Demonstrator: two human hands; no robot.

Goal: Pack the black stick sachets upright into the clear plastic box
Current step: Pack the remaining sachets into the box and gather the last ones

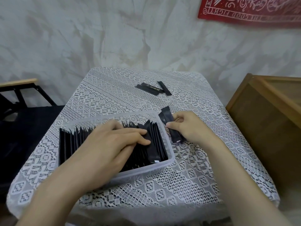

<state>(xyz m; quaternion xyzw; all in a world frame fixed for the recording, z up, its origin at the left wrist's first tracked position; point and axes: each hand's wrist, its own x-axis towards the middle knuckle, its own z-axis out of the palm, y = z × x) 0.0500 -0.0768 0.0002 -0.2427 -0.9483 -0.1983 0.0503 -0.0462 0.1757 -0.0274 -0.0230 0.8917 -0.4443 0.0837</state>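
Observation:
A clear plastic box (pixel 169 158) sits on the lace-covered table, filled with a row of black stick sachets (pixel 71 141) standing on edge. My left hand (pixel 112 141) lies flat over the row, straight fingers pressing the sachets near the box's right end. Just outside the box's right wall, my right hand (pixel 189 126) pinches a small bundle of black sachets (pixel 167 119) between thumb and fingers. Three loose sachets (pixel 153 88) lie flat at the far side of the table.
The table wears a white lace cloth (pixel 187 176). A wooden cabinet (pixel 267 115) stands close on the right. A dark folding chair (pixel 21 103) sits to the left. A pale wall and a red cloth (pixel 252 10) are behind.

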